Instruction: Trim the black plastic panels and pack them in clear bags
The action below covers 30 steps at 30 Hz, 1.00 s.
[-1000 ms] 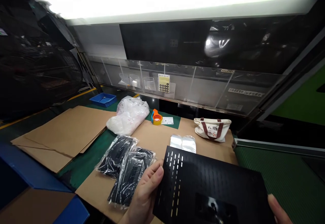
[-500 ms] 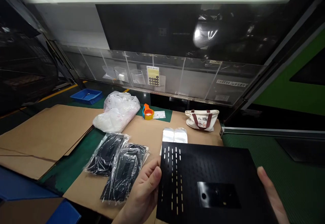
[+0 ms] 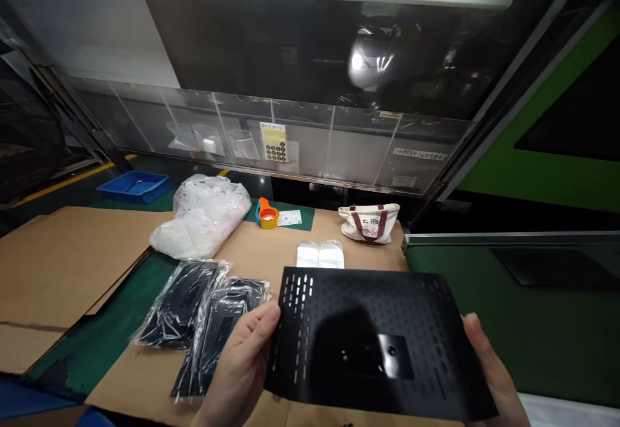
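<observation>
A black slotted panel (image 3: 349,311) is held up in front of me, tilted, with rows of small slots and a glossy rectangle on its face. My left hand (image 3: 247,356) grips its left edge, thumb on the near face. On the right edge, my right hand (image 3: 491,369) is closed round the panel, its fingers mostly hidden behind. Left of my left hand lie black panels in clear plastic bags (image 3: 179,304), overlapping on the cardboard. Just behind the held panel are flat clear bags (image 3: 320,256), partly covered by it.
A white plastic bundle (image 3: 203,214), an orange-and-blue tape dispenser (image 3: 267,215) and a canvas bag (image 3: 371,223) stand at the back. At left are a blue tray (image 3: 134,187) and cardboard sheets (image 3: 72,259). A green ribbed conveyor belt (image 3: 533,330) runs on the right, carrying a dark flat panel (image 3: 557,268).
The panel has tilted in both hands, so more of its slots and its lower edge show. The whole view has shifted, with the table's things now further left.
</observation>
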Motion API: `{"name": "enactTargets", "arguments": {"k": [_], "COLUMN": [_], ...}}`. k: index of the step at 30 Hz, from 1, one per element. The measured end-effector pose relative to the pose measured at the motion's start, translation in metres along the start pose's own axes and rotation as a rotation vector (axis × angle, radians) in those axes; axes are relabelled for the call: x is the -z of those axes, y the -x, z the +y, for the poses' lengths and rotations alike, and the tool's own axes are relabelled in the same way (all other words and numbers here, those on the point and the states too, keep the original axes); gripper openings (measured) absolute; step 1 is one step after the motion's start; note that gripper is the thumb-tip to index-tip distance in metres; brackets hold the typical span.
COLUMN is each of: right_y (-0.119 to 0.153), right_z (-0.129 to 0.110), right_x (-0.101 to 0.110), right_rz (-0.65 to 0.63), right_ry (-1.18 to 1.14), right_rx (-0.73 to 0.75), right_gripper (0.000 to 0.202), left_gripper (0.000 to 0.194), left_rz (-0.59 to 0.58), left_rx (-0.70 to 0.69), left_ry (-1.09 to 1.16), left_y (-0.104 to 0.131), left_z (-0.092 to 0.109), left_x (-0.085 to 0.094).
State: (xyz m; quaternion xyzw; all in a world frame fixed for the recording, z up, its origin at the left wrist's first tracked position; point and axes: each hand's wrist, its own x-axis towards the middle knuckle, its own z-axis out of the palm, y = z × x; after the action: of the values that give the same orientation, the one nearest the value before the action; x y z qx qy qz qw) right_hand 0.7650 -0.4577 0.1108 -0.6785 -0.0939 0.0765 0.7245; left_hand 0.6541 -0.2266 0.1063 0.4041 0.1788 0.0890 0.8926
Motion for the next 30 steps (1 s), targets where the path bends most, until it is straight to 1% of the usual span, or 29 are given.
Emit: {"name": "enactTargets", "arguments": {"k": [4,6,8,9,11,13,14,15,16,17,19,20,21,23,26,28,30], "right_y": [0.008,0.011,0.013,0.014,0.013,0.010,0.008,0.006,0.004,0.003,0.003,0.004,0.005,0.008,0.012,0.012,0.012], "right_z": [-0.001,-0.001,0.001,0.003,0.006,0.008,0.008,0.007,0.006,0.004,0.001,0.000,-0.001,-0.001,0.002,0.004,0.004], "right_x": [-0.006,-0.008,-0.009,-0.008,-0.006,-0.004,-0.003,-0.002,-0.001,0.000,0.001,0.002,0.002,0.004,0.005,0.005,0.004], "right_rz": [-0.058,-0.045,-0.043,-0.066,-0.170,-0.305,-0.355,-0.393,-0.414,-0.421,-0.405,-0.385,-0.358,-0.305,-0.274,-0.258,-0.239], "right_ry": [-0.280,-0.329,-0.303,-0.287,-0.253,-0.158,-0.062,0.057,0.187,0.320,0.555,0.653,0.750,0.902,1.007,1.039,1.071], "right_rx": [-0.263,-0.336,-0.349,-0.342,-0.290,-0.158,-0.054,0.081,0.246,0.429,0.788,0.931,1.033,1.130,1.173,1.205,1.239], "right_gripper": [0.042,0.044,0.045,0.045,0.043,0.032,0.025,0.020,0.019,0.020,0.023,0.023,0.023,0.024,0.029,0.030,0.029], "left_gripper": [0.028,0.035,0.040,0.041,0.041,0.042,0.045,0.049,0.054,0.060,0.067,0.066,0.062,0.055,0.052,0.051,0.051], "left_rz": [0.065,0.077,0.076,0.071,0.065,0.085,0.110,0.131,0.142,0.146,0.135,0.132,0.134,0.148,0.168,0.178,0.182], "left_rx": [0.014,0.029,0.033,0.022,-0.035,-0.139,-0.205,-0.268,-0.319,-0.358,-0.396,-0.398,-0.393,-0.377,-0.363,-0.365,-0.361], "left_ry": [-0.041,-0.078,-0.148,-0.211,-0.417,-0.672,-0.774,-0.837,-0.851,-0.816,-0.647,-0.542,-0.439,-0.278,-0.165,-0.147,-0.138], "left_y": [-0.003,-0.006,-0.008,-0.010,-0.012,-0.015,-0.016,-0.018,-0.019,-0.019,-0.020,-0.019,-0.018,-0.016,-0.013,-0.013,-0.014], "left_z": [0.001,0.001,0.002,0.002,0.002,0.000,-0.002,-0.004,-0.006,-0.009,-0.012,-0.013,-0.012,-0.010,-0.004,-0.002,-0.002], "left_x": [0.007,0.011,0.015,0.017,0.021,0.026,0.029,0.032,0.033,0.034,0.031,0.028,0.023,0.010,-0.005,-0.010,-0.010]}}
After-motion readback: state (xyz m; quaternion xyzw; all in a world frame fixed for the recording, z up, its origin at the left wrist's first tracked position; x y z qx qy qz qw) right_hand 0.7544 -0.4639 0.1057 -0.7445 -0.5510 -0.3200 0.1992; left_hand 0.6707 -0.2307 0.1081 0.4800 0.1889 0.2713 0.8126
